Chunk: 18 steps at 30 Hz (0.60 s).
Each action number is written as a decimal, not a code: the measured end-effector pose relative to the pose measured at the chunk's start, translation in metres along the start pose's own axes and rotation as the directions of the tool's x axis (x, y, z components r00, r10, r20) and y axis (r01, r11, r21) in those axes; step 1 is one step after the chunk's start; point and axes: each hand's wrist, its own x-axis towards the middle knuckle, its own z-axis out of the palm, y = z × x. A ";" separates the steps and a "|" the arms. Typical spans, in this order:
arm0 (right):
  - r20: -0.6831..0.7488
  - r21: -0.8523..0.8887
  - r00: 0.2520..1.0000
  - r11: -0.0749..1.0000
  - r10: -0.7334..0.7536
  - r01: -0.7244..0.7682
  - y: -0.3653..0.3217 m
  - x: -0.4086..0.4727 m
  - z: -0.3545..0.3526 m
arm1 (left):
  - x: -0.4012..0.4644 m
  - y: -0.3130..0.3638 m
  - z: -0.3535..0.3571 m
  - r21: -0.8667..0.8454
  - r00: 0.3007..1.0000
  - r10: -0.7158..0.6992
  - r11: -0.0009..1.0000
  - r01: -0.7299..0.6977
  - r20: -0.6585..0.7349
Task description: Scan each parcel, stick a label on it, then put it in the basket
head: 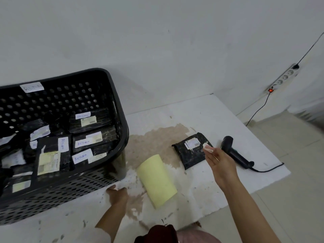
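Note:
One black parcel (192,151) with a white shipping slip lies on the white sheet, right of centre. My right hand (220,162) hovers at its right edge and pinches a small white label (206,146) at the fingertips, over the parcel's corner. A black handheld scanner (235,153) lies just right of that hand, its cable trailing off. My left hand (117,194) rests on the sheet by the near right corner of the black perforated basket (121,102). The basket holds several black parcels marked RETURN (91,135). A pale yellow label backing sheet (157,180) lies between my hands.
The white sheet (210,116) on the floor carries a brown stain in its middle. A power strip (284,78) with a red switch is on the wall at the right, with a cable running down. Tiled floor lies right of the sheet.

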 end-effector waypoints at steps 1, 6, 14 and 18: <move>0.011 -0.050 1.000 0.999 -0.007 0.008 0.000 0.005 -0.001 | 0.001 0.001 -0.001 0.014 0.999 0.007 1.000 -0.006 -0.052; -0.005 -0.192 1.000 0.981 0.021 -0.021 -0.006 0.033 0.001 | -0.005 0.004 0.008 0.291 0.969 0.228 0.937 -0.193 -0.094; 0.067 -0.338 0.980 0.928 0.188 -0.155 -0.012 0.072 0.005 | -0.071 0.033 0.070 0.129 0.853 0.486 0.849 -0.512 0.189; 0.040 -0.359 0.990 0.927 0.136 -0.112 -0.024 0.090 0.003 | -0.114 0.072 0.121 -0.038 0.750 0.529 0.826 -0.562 0.398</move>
